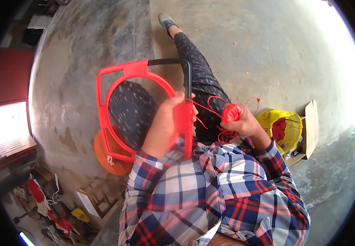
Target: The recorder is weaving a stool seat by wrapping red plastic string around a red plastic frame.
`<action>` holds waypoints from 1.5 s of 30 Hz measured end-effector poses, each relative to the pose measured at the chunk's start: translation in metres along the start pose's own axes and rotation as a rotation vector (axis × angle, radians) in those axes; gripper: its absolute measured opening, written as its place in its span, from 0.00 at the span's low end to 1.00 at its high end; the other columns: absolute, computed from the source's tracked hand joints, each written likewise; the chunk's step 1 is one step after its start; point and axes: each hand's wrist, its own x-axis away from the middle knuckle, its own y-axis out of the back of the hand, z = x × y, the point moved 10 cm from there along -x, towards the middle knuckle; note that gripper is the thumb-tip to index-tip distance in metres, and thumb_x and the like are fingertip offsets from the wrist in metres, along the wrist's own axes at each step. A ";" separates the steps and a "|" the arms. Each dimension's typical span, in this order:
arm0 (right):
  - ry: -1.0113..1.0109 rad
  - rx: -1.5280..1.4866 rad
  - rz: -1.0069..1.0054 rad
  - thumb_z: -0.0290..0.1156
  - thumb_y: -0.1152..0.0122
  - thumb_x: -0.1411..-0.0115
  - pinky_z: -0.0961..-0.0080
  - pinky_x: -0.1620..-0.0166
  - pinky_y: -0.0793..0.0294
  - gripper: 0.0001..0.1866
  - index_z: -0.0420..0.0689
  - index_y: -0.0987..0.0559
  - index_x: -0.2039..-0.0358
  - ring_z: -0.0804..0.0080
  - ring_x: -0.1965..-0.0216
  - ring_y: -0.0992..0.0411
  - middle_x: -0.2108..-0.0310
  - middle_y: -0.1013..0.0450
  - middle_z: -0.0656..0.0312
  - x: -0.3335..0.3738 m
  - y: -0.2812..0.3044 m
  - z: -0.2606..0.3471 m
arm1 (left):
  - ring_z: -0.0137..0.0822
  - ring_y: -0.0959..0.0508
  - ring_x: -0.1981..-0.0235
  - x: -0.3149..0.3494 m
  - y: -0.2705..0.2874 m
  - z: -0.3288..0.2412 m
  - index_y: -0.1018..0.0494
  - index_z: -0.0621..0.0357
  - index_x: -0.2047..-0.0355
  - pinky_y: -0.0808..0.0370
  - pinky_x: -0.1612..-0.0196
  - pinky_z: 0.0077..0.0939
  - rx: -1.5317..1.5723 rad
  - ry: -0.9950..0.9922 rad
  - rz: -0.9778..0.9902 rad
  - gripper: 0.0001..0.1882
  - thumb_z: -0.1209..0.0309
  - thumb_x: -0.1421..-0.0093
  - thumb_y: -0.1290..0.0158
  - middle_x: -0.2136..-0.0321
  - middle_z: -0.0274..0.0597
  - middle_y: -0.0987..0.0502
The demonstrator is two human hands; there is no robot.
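Note:
A square frame with a ring inside it (100, 96) stands over my lap, mostly wrapped in red cord. Bare black tubing (188, 78) shows at its upper right corner. My left hand (164, 119) is closed around the frame's right side, thumb over the wrapped part just below the black tubing. A bundle of red cord (230, 113) is gripped in my right hand (248, 124), to the right of the frame. One strand runs from the frame's right side to the bundle, and loose loops hang below that hand.
On the right, a yellow bag (267, 118) with red material inside leans in an open cardboard box (311, 129). An orange round seat (100, 148) is under me at the left. A wooden frame (100, 201) and mixed clutter lie lower left. My leg stretches forward across the concrete floor (259, 49).

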 end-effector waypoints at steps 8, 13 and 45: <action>-0.099 -0.104 -0.395 0.25 0.43 0.50 0.81 0.69 0.33 0.08 0.41 0.27 0.67 0.81 0.74 0.35 0.75 0.32 0.70 -0.014 0.060 -0.011 | 0.43 0.21 0.73 -0.005 0.007 0.005 0.34 0.55 0.63 0.22 0.70 0.36 -0.076 0.003 0.000 0.08 0.72 0.44 0.53 0.73 0.50 0.23; 0.152 -0.095 -0.299 0.27 0.44 0.48 0.74 0.66 0.28 0.14 0.39 0.27 0.60 0.71 0.71 0.29 0.70 0.28 0.62 -0.055 0.067 0.052 | 0.41 0.22 0.63 -0.005 0.015 -0.005 0.37 0.61 0.51 0.23 0.58 0.38 -0.094 -0.170 -0.058 0.20 0.70 0.44 0.54 0.58 0.48 0.26; 0.373 -0.321 -0.239 0.26 0.41 0.52 0.76 0.51 0.30 0.22 0.39 0.26 0.53 0.74 0.55 0.29 0.56 0.26 0.59 -0.035 0.054 0.041 | 0.35 0.22 0.68 -0.015 0.021 0.006 0.27 0.62 0.58 0.22 0.64 0.32 -0.021 -0.114 -0.064 0.13 0.65 0.37 0.46 0.67 0.43 0.22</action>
